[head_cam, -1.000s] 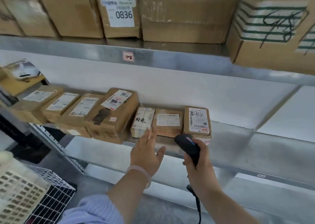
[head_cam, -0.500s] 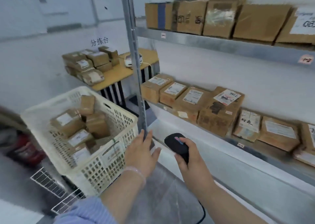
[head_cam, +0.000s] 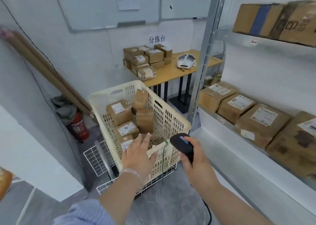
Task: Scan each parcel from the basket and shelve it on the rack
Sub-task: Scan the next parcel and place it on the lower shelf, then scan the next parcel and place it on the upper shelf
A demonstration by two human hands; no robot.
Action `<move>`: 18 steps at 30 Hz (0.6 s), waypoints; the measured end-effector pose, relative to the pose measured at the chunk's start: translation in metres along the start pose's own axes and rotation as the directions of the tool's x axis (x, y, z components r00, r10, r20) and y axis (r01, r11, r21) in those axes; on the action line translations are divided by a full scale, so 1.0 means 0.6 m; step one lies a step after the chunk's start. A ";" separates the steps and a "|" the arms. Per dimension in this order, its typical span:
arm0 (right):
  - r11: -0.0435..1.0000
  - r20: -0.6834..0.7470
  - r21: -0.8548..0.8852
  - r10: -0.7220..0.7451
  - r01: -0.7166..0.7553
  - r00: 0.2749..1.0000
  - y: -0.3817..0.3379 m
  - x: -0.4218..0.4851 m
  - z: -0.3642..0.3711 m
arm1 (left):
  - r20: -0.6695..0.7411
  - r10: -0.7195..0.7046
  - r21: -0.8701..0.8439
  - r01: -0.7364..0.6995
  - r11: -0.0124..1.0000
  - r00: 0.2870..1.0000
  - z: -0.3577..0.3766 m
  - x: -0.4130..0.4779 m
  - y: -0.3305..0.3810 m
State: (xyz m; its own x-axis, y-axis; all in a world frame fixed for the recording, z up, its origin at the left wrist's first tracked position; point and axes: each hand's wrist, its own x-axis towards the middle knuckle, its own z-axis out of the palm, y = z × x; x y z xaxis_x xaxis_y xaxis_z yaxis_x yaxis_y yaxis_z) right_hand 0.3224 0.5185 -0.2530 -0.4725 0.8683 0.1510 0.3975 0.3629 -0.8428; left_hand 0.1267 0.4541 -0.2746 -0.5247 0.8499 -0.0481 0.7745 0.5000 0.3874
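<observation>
Head view: several small cardboard parcels (head_cam: 119, 112) lie jumbled in the cream plastic basket (head_cam: 168, 120), most with white printed shipping labels facing up, the print too small to read; one plain box (head_cam: 145, 123) stands on end among them. They look stiff and probably light, so one hand should manage each, best taken across two opposite sides with the label left uncovered for the scan. The left hand (head_cam: 139, 153) hovers over the basket's near rim with fingers straight and spread, holding nothing. Just right of the basket, the right hand (head_cam: 196, 161) is wrapped round a black corded scanner (head_cam: 183, 143). Under the basket sits a white wire trolley (head_cam: 99, 158). Right of the basket stands the metal rack (head_cam: 227, 122), its lower shelf lined with labelled boxes (head_cam: 263, 120); the small shelf tags are blurred. Beyond the basket, a wooden table (head_cam: 172, 72) carries more stacked parcels and a white headset (head_cam: 185, 61), with wall lettering 分拣台 (head_cam: 157, 39) above. Left of the basket, a red fire extinguisher (head_cam: 79, 125) stands by the wall.
</observation>
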 end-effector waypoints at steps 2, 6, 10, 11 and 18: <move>1.000 0.023 0.007 -0.002 0.002 1.000 0.007 0.028 0.015 | 0.019 -0.029 0.015 0.029 0.999 0.999 0.001 0.022 -0.016; 1.000 0.060 0.022 -0.017 0.016 0.998 0.027 0.100 0.038 | 0.034 -0.104 -0.007 0.104 0.995 0.994 0.003 0.086 -0.033; 0.999 0.109 0.019 -0.042 0.040 0.993 0.042 0.188 0.052 | 0.066 -0.185 -0.021 0.187 0.982 0.980 0.008 0.154 -0.043; 0.999 0.121 0.014 -0.050 0.049 0.991 0.044 0.211 0.055 | 0.072 -0.208 -0.034 0.211 0.977 0.975 0.010 0.170 -0.045; 0.996 0.185 0.022 -0.089 0.086 0.979 0.059 0.335 0.108 | 0.125 -0.367 -0.012 0.372 0.928 0.922 0.045 0.247 -0.097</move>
State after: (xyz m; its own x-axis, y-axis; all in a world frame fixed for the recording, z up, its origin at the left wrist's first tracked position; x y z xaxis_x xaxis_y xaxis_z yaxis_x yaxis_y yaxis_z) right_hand 0.1906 0.6839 -0.2857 -0.6433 0.7550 0.1270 0.3382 0.4291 -0.8376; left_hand 0.0136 0.5554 -0.3292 -0.7239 0.6203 -0.3020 0.5198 0.7782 0.3524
